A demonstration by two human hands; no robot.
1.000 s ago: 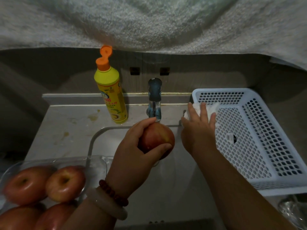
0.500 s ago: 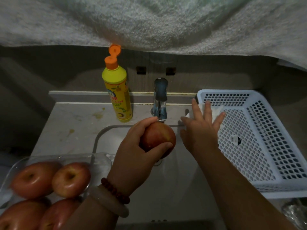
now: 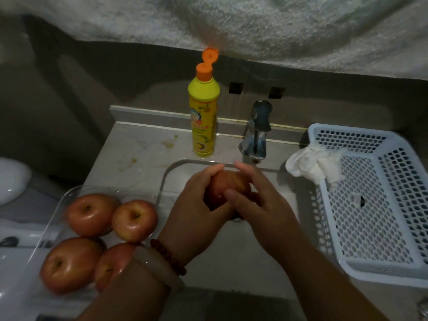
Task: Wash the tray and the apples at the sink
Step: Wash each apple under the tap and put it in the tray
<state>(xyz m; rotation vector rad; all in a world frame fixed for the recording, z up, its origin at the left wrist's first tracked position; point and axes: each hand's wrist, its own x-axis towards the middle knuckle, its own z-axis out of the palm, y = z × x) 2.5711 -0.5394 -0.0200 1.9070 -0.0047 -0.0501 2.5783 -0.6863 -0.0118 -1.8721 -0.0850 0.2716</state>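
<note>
While four apples [image 3: 104, 237] fill the tray [image 3: 69, 195], both hands' fingers [image 3: 234, 195] clasp an apple [image 3: 228, 186].

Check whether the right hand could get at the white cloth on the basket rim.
Probably yes: the cloth lies uncovered nearby, but the right hand must first release the apple.

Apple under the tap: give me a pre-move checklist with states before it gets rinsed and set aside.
1. Apple gripped by both hands, left hand and right hand: ok.
2. Apple over the sink, below the tap: ok.
3. Water running: cannot tell.
4. Basket has free floor for a washed apple: ok.
5. Cloth draped over the basket's corner, out of the way: ok.
6. Soap bottle cap shut: not ok, flipped open.
</note>
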